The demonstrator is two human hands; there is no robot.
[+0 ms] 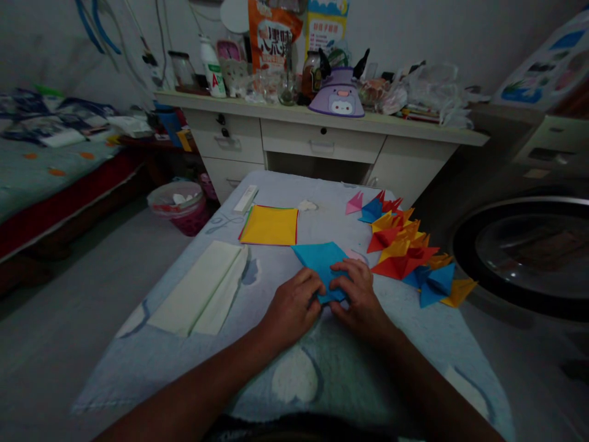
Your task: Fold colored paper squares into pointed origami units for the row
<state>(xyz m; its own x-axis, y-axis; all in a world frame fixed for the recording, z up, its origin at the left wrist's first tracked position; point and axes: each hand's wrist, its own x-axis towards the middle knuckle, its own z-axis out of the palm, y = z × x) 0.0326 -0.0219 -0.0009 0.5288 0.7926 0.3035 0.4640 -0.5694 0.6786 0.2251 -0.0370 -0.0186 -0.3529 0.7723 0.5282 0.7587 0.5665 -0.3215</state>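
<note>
A blue sheet of paper [317, 258] lies on the cloth-covered table [276, 368] in front of me. My left hand [292, 310] pinches its near edge with curled fingers. My right hand [359, 294] presses and grips the same near part from the right, fingers closed on the paper. To the right lies a pile of folded paper pieces [409, 248] in red, orange, yellow and blue. A stack of coloured square sheets [270, 225], yellow on top, rests just beyond the blue sheet to the left.
A folded pale cloth [202, 288] lies at the table's left. A white slim box [245, 198] sits at the far left corner. Behind stand a cluttered desk [322, 120], a pink bin [180, 205], a bed [46, 172] at left and a washing machine door [529, 252] at right.
</note>
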